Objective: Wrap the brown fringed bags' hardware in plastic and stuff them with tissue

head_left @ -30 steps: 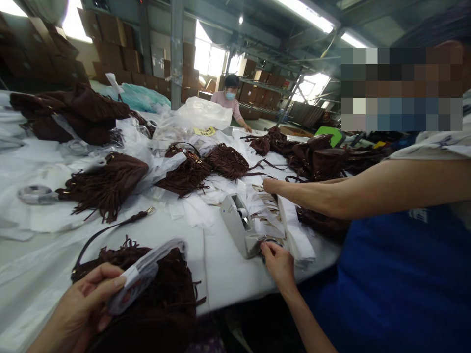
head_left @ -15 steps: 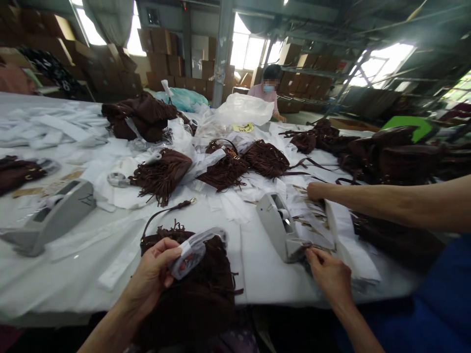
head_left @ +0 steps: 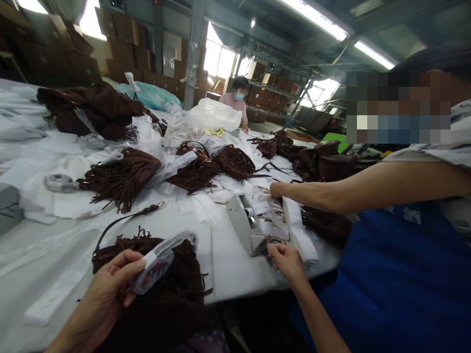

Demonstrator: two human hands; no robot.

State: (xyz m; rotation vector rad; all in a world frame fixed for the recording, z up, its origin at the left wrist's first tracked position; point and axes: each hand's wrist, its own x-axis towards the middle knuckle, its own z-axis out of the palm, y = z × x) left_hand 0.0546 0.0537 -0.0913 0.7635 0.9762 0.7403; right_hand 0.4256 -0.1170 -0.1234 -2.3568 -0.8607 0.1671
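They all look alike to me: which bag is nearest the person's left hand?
The frontmost fringed bag, by the left hand; the others lie farther back.

Two long white tube lamps (head_left: 318,19) glow beneath a dark grey ceiling (head_left: 415,24); brown cardboard boxes (head_left: 127,39) stand stacked at the back left; an upright grey metal pillar (head_left: 192,59) rises left of a bright paned window (head_left: 220,59); a broad white-covered table (head_left: 228,269) spans the foreground.

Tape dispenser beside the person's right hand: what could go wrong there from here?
The right hand is at the front end of the tape dispenser, so any cutting edge there might nick it. A co-worker's hand is close by, so the two hands could bump.
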